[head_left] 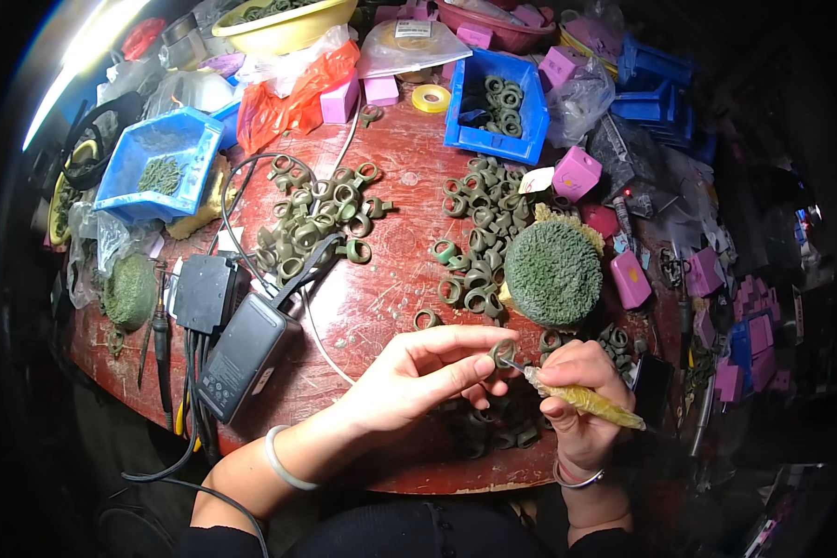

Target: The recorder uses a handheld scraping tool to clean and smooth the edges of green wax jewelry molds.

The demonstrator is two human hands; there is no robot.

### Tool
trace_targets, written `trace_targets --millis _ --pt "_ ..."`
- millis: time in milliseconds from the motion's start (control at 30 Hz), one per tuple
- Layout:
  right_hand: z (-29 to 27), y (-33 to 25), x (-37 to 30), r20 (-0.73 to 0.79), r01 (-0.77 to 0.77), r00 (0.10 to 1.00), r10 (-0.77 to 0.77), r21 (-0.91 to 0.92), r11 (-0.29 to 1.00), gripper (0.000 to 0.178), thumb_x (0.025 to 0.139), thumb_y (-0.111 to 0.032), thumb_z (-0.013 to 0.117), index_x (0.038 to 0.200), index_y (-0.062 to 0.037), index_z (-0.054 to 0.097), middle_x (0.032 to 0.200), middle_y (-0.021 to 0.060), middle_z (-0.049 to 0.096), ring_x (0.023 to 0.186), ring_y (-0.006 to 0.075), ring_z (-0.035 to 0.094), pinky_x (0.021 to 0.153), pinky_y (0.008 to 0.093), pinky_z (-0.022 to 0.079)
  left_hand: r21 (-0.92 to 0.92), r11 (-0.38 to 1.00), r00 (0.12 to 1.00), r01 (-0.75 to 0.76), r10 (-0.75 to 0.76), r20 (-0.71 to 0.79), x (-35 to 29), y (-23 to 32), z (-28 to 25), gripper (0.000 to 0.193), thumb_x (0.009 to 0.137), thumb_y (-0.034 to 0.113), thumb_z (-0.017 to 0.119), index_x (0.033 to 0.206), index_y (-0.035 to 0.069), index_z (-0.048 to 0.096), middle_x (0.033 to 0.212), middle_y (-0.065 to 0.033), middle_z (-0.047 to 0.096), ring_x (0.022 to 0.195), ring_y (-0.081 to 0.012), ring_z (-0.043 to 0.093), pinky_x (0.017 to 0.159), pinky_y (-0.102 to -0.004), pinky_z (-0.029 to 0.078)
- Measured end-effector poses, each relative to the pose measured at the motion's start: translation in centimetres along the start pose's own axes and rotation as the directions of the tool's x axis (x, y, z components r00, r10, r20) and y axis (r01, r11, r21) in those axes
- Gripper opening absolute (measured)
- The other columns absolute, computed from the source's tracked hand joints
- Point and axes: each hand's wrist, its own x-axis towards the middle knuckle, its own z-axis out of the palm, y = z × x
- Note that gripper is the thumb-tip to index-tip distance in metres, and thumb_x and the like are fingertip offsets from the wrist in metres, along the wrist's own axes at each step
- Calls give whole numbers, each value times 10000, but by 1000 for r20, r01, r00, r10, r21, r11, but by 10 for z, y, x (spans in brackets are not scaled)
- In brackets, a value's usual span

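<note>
My left hand [428,367] pinches a dark green ring [503,350] between thumb and fingers, over the near middle of the red table. My right hand [581,372] is closed around a pen-like tool [593,404] with a yellow wrapped handle. Its thin metal tip meets the ring or lies right beside it; which one I cannot tell. Loose rings [502,437] lie below my hands, partly in shadow. Beyond them stands a round pad [556,272] with a rough green top, beside a heap of similar rings [484,223]. Another ring heap [312,219] lies farther left.
A black power adapter [249,356] and a black box [209,291] with cables sit at the left. Blue bins [453,121] [195,139] stand farther back. Pink blocks [631,279] and plastic bags line the right and far sides. A red bag [288,98] lies at the back.
</note>
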Motion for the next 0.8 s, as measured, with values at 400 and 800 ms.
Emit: trace_targets --millis 400,800 --pt "5 -11 0 68 117 992 -107 -181 976 310 756 -86 787 1046 -51 683 844 60 640 714 198 615 631 294 519 -160 986 998 48 -56 -41 -1 0 0 266 941 150 615 1169 14 627 931 -88 688 747 -95 603 628 -209 462" --pt "7 -15 -2 92 226 974 -206 -345 911 394 721 37 778 1089 -43 663 893 57 633 746 211 619 662 303 541 -189 981 998 33 -43 -51 -1 -2 1 262 937 140 620 1163 9 629 922 -99 687 741 -104 610 611 -215 466"
